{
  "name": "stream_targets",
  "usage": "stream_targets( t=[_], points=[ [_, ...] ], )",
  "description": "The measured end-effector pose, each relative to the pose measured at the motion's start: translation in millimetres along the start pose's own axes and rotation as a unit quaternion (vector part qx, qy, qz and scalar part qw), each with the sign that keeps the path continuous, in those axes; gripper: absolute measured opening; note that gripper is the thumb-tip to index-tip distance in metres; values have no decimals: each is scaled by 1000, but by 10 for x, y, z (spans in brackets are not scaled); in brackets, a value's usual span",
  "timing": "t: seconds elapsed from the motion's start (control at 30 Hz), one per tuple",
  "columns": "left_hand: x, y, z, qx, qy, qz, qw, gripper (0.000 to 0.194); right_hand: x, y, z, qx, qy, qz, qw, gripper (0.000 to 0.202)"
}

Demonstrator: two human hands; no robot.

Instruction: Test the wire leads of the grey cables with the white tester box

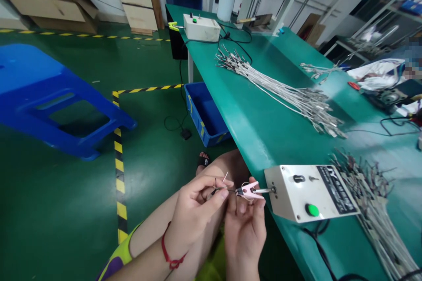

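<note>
My left hand point(198, 199), with a red string bracelet at its wrist, pinches thin dark and white wires point(225, 178) between thumb and fingertips. The wires run to a pink clip point(249, 190) on the metal shaft of a white control box point(308, 191) with a green button and a black knob. My right hand point(245, 215) is palm up around the clip, its thumb and fingertips against the clip's two handles. The box stands at the near edge of the green table point(237, 114).
Bundles of white cables point(283, 90) lie on the table, more point(372, 202) beside the box. A second white box point(201, 28) with a yellow clip stands at the far end. A blue crate point(206, 114) and a blue stool point(36, 83) are left. A person point(413, 57) sits far right.
</note>
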State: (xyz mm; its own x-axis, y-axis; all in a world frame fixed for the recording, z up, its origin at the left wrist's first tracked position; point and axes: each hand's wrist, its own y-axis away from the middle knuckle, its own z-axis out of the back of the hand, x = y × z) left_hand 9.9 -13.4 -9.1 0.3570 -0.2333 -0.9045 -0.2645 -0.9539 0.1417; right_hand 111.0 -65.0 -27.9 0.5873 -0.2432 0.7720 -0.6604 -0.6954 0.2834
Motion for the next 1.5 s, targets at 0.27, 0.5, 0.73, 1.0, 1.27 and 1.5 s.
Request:
stream_targets(
  t=[0.27,0.5,0.73,1.0,1.27,1.5],
  points=[
    [-36,-14,-44,8,2,1,1000,11,-2,-50,-13,-24,-59,-36,997,27],
    [-15,-45,-60,22,-15,-21,999,13,-19,-37,26,-25,-56,-32,998,28],
    [-47,-45,-87,5,-44,-26,999,12,-16,-41,19,-22,-63,-28,997,29],
    [3,-35,-62,15,-53,-47,997,13,-28,-48,24,-21,-50,-20,998,30],
    [17,-29,-81,14,-37,-47,998,14,-24,-40,40,-18,-49,-27,998,35],
    [-13,-11,-83,16,-54,-56,997,16,-3,-26,51,-2,-34,-40,999,34]
  ],
)
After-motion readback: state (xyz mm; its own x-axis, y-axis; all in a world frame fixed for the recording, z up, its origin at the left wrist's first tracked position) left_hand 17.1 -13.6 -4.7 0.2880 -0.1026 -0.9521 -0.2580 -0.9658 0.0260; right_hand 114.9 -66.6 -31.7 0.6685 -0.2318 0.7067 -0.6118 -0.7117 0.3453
